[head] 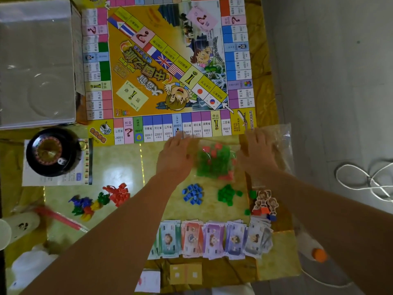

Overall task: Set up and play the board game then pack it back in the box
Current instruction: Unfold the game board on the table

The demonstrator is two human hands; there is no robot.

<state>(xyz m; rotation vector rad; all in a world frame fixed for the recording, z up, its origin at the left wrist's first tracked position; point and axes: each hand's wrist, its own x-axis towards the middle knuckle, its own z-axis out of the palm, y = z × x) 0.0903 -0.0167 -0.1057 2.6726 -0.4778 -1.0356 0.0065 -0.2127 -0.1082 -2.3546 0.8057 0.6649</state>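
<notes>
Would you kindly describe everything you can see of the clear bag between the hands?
The clear bag is crinkled transparent plastic, holding many small green pieces and some red ones. It lies on the table just below the board's near edge. The left hand touches its left side, the right hand its right.

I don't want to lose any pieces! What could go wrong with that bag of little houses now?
1. Both hands, left hand and right hand, rest on the clear bag. If it opens suddenly, the red and green houses inside might scatter into the sorted blue pile and green pile just below.
2. The forearms hang over the paper money; pulling back carelessly could sweep the stacks out of order.
</notes>
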